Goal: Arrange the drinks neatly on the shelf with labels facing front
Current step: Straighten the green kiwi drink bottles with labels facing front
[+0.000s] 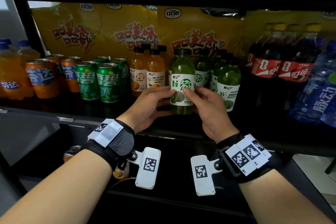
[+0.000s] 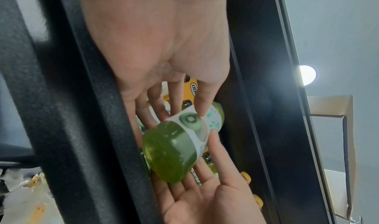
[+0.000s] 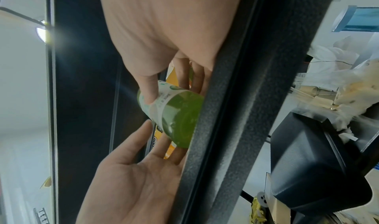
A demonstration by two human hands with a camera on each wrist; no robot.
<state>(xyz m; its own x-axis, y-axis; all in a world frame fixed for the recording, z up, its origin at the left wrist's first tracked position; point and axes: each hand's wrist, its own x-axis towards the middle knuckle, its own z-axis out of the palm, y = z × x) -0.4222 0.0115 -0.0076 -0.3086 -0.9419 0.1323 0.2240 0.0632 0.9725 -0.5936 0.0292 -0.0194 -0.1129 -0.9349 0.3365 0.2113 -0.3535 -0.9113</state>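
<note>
Both hands are closing on the clear plastic bottle of green kiwi juice with the black cap (image 1: 182,82): my left hand (image 1: 152,103) is cupping its left side with fingers behind and thumb across the label, and my right hand (image 1: 209,107) is pinching the right side, thumb pressed on the white label. So each grip is clamped on this one bottle. It is standing upright at the front edge of the black metal shelf (image 1: 116,109), between the orange juice bottles with black caps (image 1: 147,72) and the other green kiwi bottles (image 1: 225,82).

Judging by how things stand, the job is looking well along. The orange Fanta cans (image 1: 42,78) and green Sprite cans (image 1: 98,82) are sitting in rows with their labels forward, and the dark cola bottles with red labels (image 1: 280,65) and the blue sports drink bottles (image 1: 320,92) are facing front too. My bottle's label is now reading "hi" with a large green character toward me, so it seems nearly set. Left to do: one orange bottle and a few kiwi bottles behind are showing turned labels.

Behind the drinks, yellow snack bags (image 1: 127,29) are carrying red Chinese lettering and a "口口妙" logo.
</note>
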